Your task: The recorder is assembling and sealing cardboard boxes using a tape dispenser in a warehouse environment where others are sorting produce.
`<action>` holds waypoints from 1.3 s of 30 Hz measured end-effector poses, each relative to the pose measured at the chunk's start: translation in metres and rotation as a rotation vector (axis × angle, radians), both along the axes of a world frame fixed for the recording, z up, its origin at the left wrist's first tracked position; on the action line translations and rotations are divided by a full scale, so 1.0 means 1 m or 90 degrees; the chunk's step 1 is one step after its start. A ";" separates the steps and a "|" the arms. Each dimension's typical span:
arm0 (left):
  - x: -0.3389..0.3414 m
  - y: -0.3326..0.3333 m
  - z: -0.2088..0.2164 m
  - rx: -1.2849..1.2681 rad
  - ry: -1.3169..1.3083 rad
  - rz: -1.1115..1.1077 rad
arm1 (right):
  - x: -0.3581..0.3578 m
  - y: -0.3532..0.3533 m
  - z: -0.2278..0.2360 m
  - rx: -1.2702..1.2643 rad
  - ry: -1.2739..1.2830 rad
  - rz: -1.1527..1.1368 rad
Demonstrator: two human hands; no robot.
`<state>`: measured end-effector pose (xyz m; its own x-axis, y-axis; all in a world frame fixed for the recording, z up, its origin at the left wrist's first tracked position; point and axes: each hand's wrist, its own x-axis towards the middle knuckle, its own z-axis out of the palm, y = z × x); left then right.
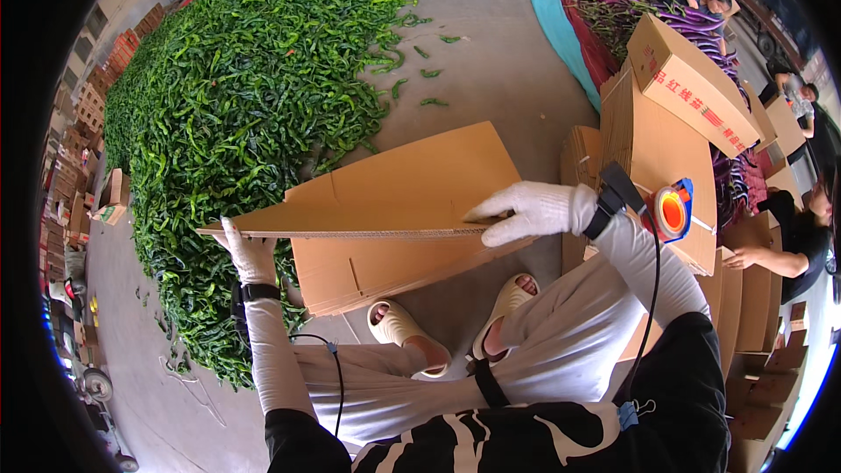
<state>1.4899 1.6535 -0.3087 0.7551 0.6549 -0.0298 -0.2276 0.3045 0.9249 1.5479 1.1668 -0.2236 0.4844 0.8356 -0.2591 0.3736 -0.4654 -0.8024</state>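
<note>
A flat, folded cardboard box [394,197] is held level in front of me, its near edge facing me. My left hand [251,256], in a white glove, grips its left corner, with the thumb on top and the other fingers mostly hidden underneath. At the right end of the near edge, my gloved right hand [533,213] pinches the board between thumb and fingers. Below it, more flattened cardboard [394,276] lies low in front of my feet. A blue tape dispenser with an orange roll [673,210] rests on the cardboard stack [670,153] to my right.
A large heap of green peppers [254,79] covers the floor ahead and left. At the upper right, purple eggplants [692,26] lie on red sheeting [596,22] beside a closed carton [692,83]. Several people work along the right side. My sandalled feet [407,333] are below.
</note>
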 end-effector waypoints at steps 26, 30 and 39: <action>0.026 0.028 -0.096 0.106 0.157 -0.002 | -0.186 0.094 -0.102 -0.205 -0.355 -0.192; 0.009 -0.019 0.025 0.112 0.160 -0.033 | -0.136 0.037 -0.018 -0.170 -0.291 -0.118; -0.004 0.031 0.015 0.022 0.021 -0.069 | -0.031 0.019 0.000 0.106 0.086 0.038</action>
<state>1.4858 1.6848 -0.2933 0.8208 0.5702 -0.0341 -0.1645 0.2932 0.9418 1.5166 1.1862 -0.2238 0.4033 0.8982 -0.1749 0.2796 -0.3030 -0.9111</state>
